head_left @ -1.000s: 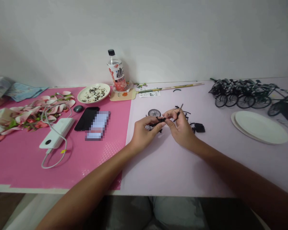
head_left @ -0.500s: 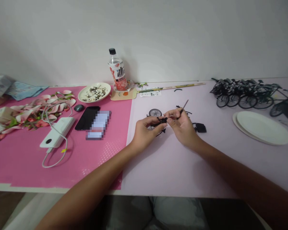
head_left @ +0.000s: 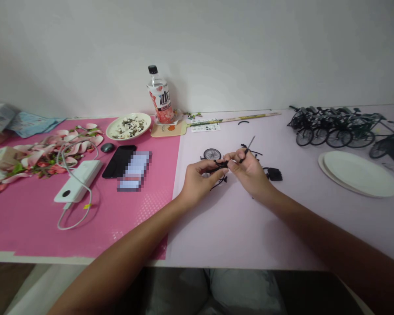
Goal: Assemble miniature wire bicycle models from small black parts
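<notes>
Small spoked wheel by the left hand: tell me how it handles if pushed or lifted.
The small spoked wheel looks tiny beside the left hand, so probably very light. It seems to lie flat on the table, so a push would likely slide it, not roll it. Its fine spokes may bend under a hard pinch.

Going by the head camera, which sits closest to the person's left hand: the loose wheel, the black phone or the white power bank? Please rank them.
1. Wheel, on the table just beyond the left hand.
2. Phone, off to its left on the pink mat.
3. Power bank, farther left still on the same mat.
</notes>
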`<state>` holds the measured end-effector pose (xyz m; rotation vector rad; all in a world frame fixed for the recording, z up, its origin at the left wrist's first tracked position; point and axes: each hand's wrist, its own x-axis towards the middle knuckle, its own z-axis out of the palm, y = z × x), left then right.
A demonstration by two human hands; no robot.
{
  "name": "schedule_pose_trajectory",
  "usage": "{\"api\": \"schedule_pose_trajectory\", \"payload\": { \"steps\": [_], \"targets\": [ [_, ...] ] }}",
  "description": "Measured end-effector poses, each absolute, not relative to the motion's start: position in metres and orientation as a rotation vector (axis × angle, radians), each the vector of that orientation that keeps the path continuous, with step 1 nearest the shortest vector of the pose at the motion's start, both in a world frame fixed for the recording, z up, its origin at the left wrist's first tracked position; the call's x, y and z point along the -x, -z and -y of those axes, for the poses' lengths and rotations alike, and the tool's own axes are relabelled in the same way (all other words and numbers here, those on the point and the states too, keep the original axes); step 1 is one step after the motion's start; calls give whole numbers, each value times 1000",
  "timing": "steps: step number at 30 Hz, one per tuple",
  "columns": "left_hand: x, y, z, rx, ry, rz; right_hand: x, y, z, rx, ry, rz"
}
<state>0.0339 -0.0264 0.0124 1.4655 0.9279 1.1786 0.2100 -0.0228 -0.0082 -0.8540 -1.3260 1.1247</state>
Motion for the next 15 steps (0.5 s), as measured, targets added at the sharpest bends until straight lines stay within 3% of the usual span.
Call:
{"api": "schedule_pose_trajectory", "payload": {
  "steps": [15],
  "targets": [
    [-33,-13,27,-1493,-1180,-934,-207,8,25,847,-1189,1197]
  ]
}}
